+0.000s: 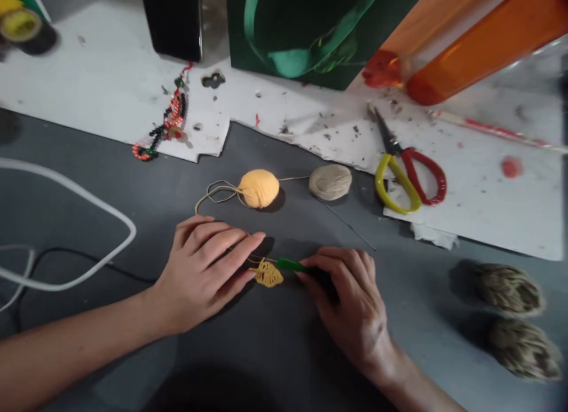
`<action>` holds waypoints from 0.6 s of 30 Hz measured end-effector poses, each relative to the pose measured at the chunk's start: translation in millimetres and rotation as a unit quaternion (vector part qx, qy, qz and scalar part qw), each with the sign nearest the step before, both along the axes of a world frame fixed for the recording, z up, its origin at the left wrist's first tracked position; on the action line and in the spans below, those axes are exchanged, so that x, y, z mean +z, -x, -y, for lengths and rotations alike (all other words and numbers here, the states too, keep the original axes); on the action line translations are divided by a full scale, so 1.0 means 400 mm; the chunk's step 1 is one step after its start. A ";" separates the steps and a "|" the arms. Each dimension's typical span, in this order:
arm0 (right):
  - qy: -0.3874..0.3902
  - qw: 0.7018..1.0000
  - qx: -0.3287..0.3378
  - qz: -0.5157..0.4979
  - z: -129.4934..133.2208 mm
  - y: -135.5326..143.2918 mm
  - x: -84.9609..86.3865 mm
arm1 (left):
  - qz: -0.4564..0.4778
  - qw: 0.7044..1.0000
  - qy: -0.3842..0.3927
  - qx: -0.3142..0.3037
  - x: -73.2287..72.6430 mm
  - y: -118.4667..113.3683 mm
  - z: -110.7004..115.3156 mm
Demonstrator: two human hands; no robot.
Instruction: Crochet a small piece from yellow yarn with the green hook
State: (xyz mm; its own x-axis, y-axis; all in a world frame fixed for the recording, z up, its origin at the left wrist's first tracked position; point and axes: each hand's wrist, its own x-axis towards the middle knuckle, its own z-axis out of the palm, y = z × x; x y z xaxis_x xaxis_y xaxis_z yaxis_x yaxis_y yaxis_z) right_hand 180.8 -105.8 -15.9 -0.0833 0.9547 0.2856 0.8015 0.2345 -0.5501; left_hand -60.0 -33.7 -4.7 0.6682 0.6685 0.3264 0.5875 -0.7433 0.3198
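A small yellow crochet piece (268, 273) is pinched at its left edge by the thumb of my left hand (208, 270), whose fingers reach out above it. My right hand (348, 299) is closed around a crochet hook with a green handle (290, 264); its thin end points left toward the piece. Yarn runs from under my left hand up to a yellow yarn ball (260, 189). Right of that ball lies a beige yarn ball (331, 182), with a strand linking the two. The hook's tip is too small to make out clearly.
Scissors with yellow and red handles (410, 178) lie on a torn white board (284, 113). A beaded string (171, 119), a black phone (173, 21), a green bag (302, 33) and an orange bottle (483, 45) are farther back. Two mottled yarn balls (510, 289) sit right; a white cable (110, 205) loops left.
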 end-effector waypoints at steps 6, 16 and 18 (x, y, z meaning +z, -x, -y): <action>-0.030 0.999 0.020 0.006 -0.015 0.003 -0.017 | 0.019 1.000 0.010 -0.011 -0.021 -0.006 -0.015; -0.087 0.994 0.043 -0.059 -0.030 0.000 -0.027 | 0.122 0.978 0.170 -0.017 0.003 -0.014 -0.026; -0.068 0.991 0.069 -0.089 -0.021 0.005 -0.010 | 0.161 0.956 0.244 -0.031 0.017 -0.019 -0.014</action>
State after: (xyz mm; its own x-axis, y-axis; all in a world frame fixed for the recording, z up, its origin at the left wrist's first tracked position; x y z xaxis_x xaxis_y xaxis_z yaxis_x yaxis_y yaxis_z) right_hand 178.7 -97.3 -19.8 -0.1470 0.8893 0.4331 0.6500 0.4169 -0.6354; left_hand -52.4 -28.0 2.1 0.6291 0.7560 0.1809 0.3599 -0.4896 0.7942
